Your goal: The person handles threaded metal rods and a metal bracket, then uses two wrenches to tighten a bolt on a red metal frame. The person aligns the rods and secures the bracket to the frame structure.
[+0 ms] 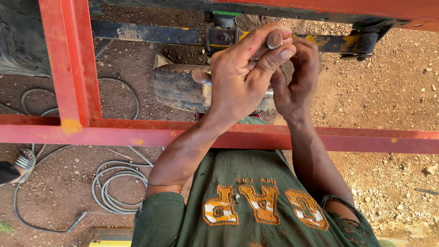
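Head view, looking down over a red steel frame (238, 137) above dry, stony ground (388, 91). Both hands are raised together in front of the frame. The left hand (238, 82) is closed around a small cylindrical metal piece (274, 40), pinched between thumb and forefinger so that its round end shows at the fingertips; a second pale, rod-like part (201, 77) is seen just behind the heel of the hand, but what it is cannot be told. The right hand (297, 77) is curled against the left, its fingers bent narrowly and touching the left fingertips near the metal piece; whether it grips anything itself cannot be told. Below the hands a worn tyre (180, 87) lies on the ground, and beyond it a dark beam with yellow patches (151, 33) is seen. A coil of grey cable (114, 183) lies on the ground to the left, where a sandalled foot (23, 160) of another person enters the view. For fine work of this kind, the piece is best kept steady at the fingertips, with the second hand braced against the first so that the turning or fitting is guided and the part is not dropped into the dirt.
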